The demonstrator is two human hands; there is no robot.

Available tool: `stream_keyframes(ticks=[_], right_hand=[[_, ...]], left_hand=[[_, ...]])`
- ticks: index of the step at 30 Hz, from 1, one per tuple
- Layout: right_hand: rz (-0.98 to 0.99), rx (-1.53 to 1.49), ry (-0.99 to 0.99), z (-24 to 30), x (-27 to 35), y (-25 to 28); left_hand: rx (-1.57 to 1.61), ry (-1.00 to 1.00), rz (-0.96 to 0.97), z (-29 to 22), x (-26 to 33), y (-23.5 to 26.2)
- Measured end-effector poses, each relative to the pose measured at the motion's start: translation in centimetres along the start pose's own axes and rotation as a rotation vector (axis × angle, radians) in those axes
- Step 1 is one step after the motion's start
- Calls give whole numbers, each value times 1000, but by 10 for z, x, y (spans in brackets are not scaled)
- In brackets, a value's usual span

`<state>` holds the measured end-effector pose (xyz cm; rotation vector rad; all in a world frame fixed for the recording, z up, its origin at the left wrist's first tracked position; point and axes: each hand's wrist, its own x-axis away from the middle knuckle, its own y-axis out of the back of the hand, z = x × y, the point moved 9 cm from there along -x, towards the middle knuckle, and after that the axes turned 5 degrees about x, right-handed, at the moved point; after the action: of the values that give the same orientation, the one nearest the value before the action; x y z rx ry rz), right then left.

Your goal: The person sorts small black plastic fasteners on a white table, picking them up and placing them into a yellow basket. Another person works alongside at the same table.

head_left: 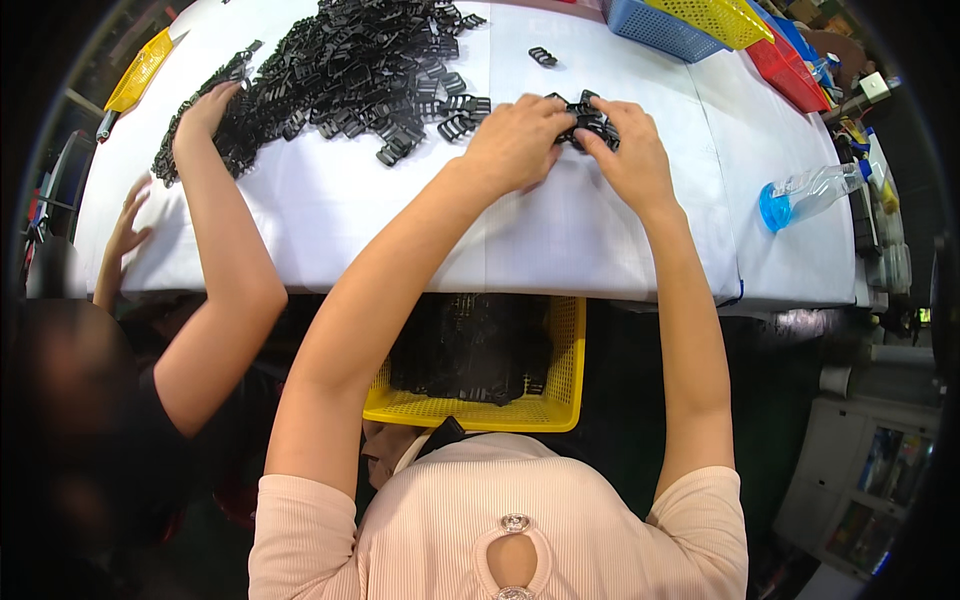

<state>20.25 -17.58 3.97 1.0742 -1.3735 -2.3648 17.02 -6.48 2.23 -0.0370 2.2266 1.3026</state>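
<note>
My left hand and my right hand meet over a small cluster of black plastic strap buckles on the white-covered table. The left fingers, slightly blurred, curl onto the cluster's left side. My right thumb and forefinger close around its right side. The fingers partly hide these buckles. A few loose buckles lie just left of my left hand, at the edge of a big heap of the same buckles. One small buckle piece rests alone beyond my hands.
Below the table edge, a yellow basket holds many black pieces. At left, a co-worker's hand touches the heap. On the right lies a bottle of blue liquid. Blue, yellow and red baskets stand far right.
</note>
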Motion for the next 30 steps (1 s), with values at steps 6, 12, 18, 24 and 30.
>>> stream_keyframes(ticks=[6,12,18,24,30], right_hand=[[88,-147,-7,20,34,0],[-121,-104,-18,22,73,32],[-34,-67,66,35,83,35],[37,-91,89,35,50,14],[88,-85,49,42,64,29]], left_hand=[[-149,20,91,-7,34,5],[-222,-62,-42,-16,58,21],[-56,70,-142,-6,56,38],[-72,208,-260,5,67,60],[-25,269,-161,9,70,46]])
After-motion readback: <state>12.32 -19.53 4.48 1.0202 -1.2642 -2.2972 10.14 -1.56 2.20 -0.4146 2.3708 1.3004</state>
